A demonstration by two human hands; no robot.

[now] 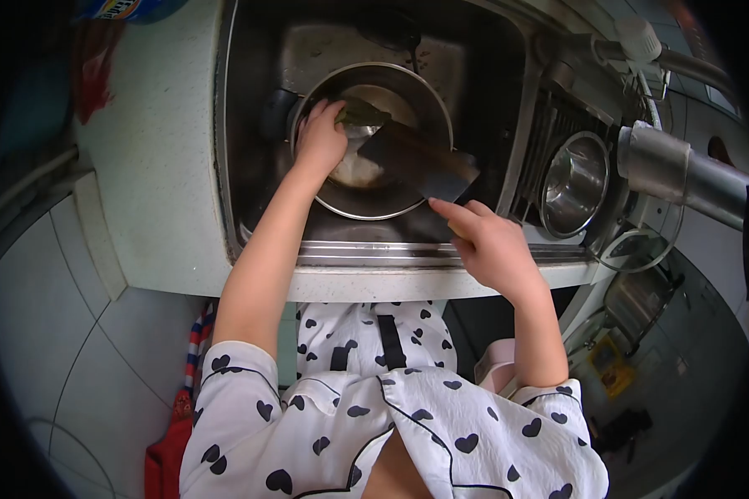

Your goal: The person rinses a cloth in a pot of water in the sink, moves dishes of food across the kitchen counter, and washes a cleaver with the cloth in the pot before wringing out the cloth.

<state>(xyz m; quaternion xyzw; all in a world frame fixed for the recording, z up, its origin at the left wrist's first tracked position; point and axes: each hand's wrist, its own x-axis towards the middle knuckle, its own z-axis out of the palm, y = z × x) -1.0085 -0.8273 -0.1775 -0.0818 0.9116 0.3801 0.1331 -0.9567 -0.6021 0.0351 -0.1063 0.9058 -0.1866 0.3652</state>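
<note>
Over a round metal basin [374, 214] in the sink, my left hand [322, 137] has its fingers closed on a dark green piece [363, 112], whose exact kind I cannot make out. In my right hand [488, 243] is a cleaver [420, 160], gripped by its yellowish handle. The wide dark blade slants across the basin's right side, and its far end lies close to the green piece; whether they touch is unclear. Pale, wet-looking contents show at the bottom of the basin.
A metal sink [304, 50] surrounds the basin, with a dark ladle-like utensil [389, 32] behind it. On a rack to the right sits a metal bowl [574, 183]. A faucet pipe [691, 170] juts in from the right. White counter [154, 166] lies left.
</note>
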